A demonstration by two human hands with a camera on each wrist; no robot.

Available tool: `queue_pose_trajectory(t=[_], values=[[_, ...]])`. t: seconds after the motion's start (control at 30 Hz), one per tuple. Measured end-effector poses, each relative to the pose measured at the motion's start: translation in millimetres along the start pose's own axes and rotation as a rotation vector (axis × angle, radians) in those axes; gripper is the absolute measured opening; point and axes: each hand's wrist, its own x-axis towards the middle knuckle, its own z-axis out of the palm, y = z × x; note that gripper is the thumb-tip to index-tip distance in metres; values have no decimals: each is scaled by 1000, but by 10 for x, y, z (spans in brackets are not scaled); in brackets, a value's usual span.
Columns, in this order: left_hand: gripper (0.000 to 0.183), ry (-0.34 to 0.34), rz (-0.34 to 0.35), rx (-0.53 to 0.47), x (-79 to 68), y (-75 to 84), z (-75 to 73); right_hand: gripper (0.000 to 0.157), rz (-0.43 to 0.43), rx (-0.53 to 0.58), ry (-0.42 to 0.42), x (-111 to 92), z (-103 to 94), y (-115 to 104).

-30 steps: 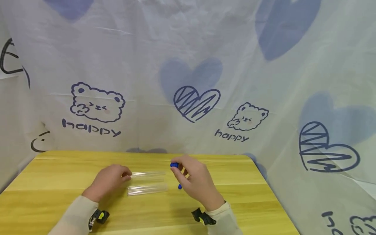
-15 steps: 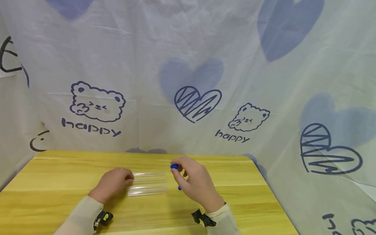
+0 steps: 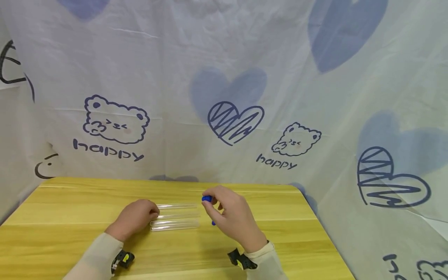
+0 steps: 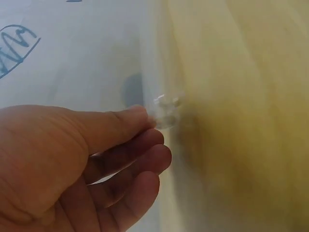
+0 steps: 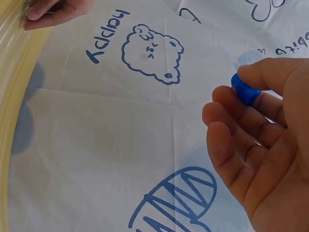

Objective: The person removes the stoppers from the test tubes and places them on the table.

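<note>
Several clear test tubes (image 3: 176, 225) lie side by side on the wooden table, pointing left to right. My left hand (image 3: 135, 218) is at their left ends. In the left wrist view its thumb and index finger pinch the rounded end of a clear tube (image 4: 166, 121), while the other fingers curl loosely below. Over the table just right of the tubes, my right hand (image 3: 233, 216) pinches a small blue cap (image 5: 245, 90) between thumb and index finger. A second blue piece (image 3: 213, 223) lies on the table, partly hidden behind the right hand.
The yellow wood-grain table (image 3: 87, 194) ends at the back against a pale hanging cloth (image 3: 168, 128) printed with hearts and bears. Cloth also hangs along both sides.
My left hand has shifted slightly right, and the far tubes now lie spread apart, one closer to the near tubes. My right hand stays almost still with the blue cap.
</note>
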Motion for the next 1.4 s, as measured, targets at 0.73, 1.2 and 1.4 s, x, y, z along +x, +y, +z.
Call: queue_pose_trajectory(t=[0.73,1.2,1.4], values=[[35,-16,-69,-8,-301,427,-1124,15,71,-10,65,-32,46,78],[35,-25,-57,13,-299,421,-1074,19,151,-35,17,10,80,81],[35,-26,-62,9,-309,421,-1044,24,231,-68,-13,4,99,63]])
